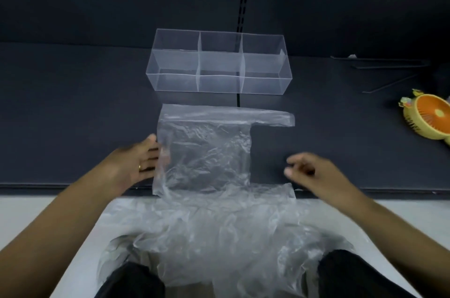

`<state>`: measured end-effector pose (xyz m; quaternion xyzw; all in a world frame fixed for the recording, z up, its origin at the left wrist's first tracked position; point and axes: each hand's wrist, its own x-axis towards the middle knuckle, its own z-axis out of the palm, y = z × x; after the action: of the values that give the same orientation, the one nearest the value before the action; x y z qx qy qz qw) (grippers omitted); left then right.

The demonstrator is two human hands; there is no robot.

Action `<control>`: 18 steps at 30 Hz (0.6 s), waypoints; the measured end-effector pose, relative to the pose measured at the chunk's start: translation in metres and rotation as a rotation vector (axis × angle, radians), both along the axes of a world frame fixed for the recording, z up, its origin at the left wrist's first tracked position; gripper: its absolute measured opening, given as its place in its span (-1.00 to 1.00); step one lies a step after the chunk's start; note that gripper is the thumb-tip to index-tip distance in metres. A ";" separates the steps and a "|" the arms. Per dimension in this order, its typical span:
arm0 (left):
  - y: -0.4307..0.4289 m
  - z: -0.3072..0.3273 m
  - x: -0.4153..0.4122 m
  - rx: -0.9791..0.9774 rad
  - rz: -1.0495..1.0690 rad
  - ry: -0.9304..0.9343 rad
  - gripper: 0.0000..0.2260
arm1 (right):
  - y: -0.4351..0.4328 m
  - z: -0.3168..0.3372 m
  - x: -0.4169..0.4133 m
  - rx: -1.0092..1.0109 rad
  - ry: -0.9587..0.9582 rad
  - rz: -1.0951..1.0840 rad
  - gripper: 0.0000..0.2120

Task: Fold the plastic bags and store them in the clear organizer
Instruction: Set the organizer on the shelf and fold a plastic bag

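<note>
While a bag [207, 149] lies flat on the worktop [73, 103] before the empty organizer [219, 64], left hand [138, 163] spread pins its edge, right hand [309, 171] loosely curled, empty; folding begins, next fold handles inward.

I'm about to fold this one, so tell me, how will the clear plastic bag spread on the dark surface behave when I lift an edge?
The plastic bag looks thin and wrinkled, so it will probably flop and sag rather than hold shape. It seems very light, so it may slide when the left hand pushes it. Its long handle strip will likely trail.
</note>
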<state>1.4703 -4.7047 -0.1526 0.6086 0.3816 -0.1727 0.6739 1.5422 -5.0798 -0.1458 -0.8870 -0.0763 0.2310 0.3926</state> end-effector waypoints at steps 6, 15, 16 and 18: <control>-0.026 0.007 -0.046 -0.054 -0.053 0.051 -0.66 | 0.010 -0.009 -0.026 -0.253 -0.203 0.160 -0.81; -0.029 -0.005 -0.046 0.008 0.152 0.064 -0.83 | -0.026 -0.004 0.008 0.081 -0.002 -0.153 -0.82; -0.029 -0.006 -0.046 0.027 0.172 0.061 -0.86 | -0.030 -0.004 0.010 0.091 0.018 -0.193 -0.85; -0.029 -0.007 -0.048 0.042 0.203 0.044 -0.87 | -0.036 -0.005 0.014 0.060 0.039 -0.237 -0.89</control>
<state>1.4223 -4.7337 -0.1593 0.5770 0.4595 -0.1087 0.6664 1.5558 -5.1160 -0.1509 -0.8730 0.0299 0.1979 0.4448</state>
